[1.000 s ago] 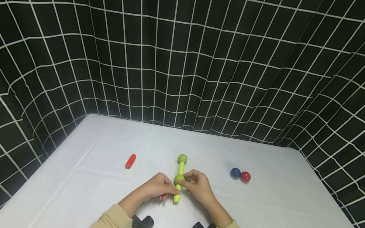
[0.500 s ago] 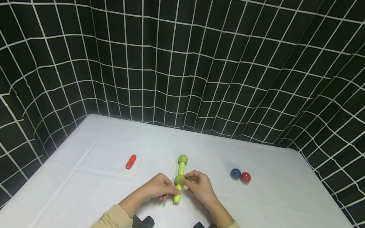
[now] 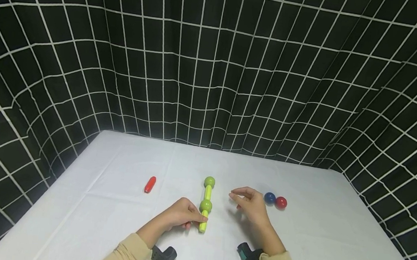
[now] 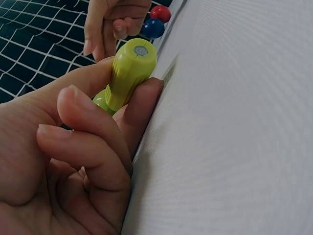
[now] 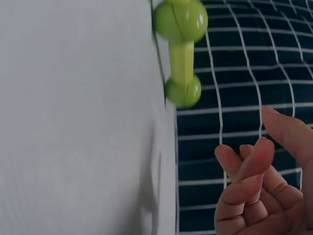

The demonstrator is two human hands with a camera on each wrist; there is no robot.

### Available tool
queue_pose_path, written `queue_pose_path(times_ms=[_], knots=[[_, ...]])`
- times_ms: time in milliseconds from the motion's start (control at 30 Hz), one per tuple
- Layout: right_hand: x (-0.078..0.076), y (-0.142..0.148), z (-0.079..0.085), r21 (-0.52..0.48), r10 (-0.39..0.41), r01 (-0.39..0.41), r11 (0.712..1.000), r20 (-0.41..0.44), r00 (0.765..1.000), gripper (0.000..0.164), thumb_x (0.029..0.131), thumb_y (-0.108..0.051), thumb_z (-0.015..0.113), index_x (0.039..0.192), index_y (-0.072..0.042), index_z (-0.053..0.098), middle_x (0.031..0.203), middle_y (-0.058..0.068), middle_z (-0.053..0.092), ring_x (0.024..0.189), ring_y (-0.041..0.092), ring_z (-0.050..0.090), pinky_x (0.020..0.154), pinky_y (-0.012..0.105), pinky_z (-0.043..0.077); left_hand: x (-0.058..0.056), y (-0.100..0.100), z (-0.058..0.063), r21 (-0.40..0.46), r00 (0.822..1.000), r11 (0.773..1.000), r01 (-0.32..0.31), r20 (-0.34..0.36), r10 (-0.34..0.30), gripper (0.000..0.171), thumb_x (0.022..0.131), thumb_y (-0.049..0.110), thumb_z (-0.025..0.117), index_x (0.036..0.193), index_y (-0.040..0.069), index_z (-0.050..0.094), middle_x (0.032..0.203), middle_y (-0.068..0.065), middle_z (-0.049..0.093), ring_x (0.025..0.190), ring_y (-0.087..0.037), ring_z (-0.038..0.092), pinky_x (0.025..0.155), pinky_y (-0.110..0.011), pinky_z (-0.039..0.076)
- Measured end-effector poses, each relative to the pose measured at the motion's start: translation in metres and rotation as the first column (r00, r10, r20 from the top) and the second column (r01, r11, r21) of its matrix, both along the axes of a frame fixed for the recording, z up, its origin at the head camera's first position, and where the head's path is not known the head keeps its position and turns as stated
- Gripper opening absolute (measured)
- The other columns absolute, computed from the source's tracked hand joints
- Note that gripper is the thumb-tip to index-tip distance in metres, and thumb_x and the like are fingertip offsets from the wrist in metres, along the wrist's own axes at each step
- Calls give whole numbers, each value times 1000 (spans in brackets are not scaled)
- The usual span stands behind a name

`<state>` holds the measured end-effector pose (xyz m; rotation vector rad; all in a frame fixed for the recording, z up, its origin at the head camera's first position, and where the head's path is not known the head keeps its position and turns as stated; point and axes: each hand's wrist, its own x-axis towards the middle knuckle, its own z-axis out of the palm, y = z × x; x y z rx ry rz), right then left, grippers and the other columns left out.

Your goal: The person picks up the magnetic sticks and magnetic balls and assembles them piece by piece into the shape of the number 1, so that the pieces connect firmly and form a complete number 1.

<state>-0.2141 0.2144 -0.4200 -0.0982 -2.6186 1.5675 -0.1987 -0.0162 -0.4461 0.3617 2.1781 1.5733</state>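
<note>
My left hand point(image 3: 185, 213) pinches the near yellow-green rod point(image 4: 132, 73) between thumb and index finger; a grey disc shows in the rod's end. This rod joins a green ball point(image 3: 206, 206), from which a second yellow-green rod point(image 3: 208, 192) runs to another green ball point(image 3: 209, 182), all in one straight line. Off to the right of that chain, my right hand point(image 3: 252, 204) hovers over the table with nothing in it, thumb and fingertips apart in the right wrist view. Just beyond its knuckles lie a blue ball point(image 3: 270, 198) and a red ball point(image 3: 281, 203), side by side.
A short red rod point(image 3: 150, 184) lies to the left on the white-covered table point(image 3: 125, 159). Behind and around the table hangs a black curtain point(image 3: 213, 84) with a white grid. Dark devices point(image 3: 164, 256) are strapped at both wrists.
My right hand has let go of the nearer green ball and moved right, toward the blue and red balls. My left hand keeps its pinch on the rod.
</note>
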Motion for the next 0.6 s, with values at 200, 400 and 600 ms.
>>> queue_pose_path(times_ms=[200,400,600], knots=[[-3,19,4,-37,-34,33,999,-21,999,29,80,-17,73,101,1,67,88,10,72,53,9,55,54,21,45,1,0,0,3,1000,1000,2,3,-2,23,74,26,75,75,3,71,65,-5,69,37,-2,40,37,-13,31],[-4,37,10,-21,-94,93,995,-6,996,35,82,-24,71,107,0,65,105,14,69,58,7,56,59,20,47,1,0,0,2,1000,1000,-1,9,1,23,74,25,75,75,3,71,65,-5,69,37,-2,40,37,-13,31],[-4,58,16,-8,-178,178,984,-1,984,41,85,-31,68,112,-2,63,103,9,70,64,7,59,64,20,49,0,1,0,-4,1000,1000,-1,0,1,24,74,26,75,75,2,71,65,-6,70,37,-1,40,37,-14,30]])
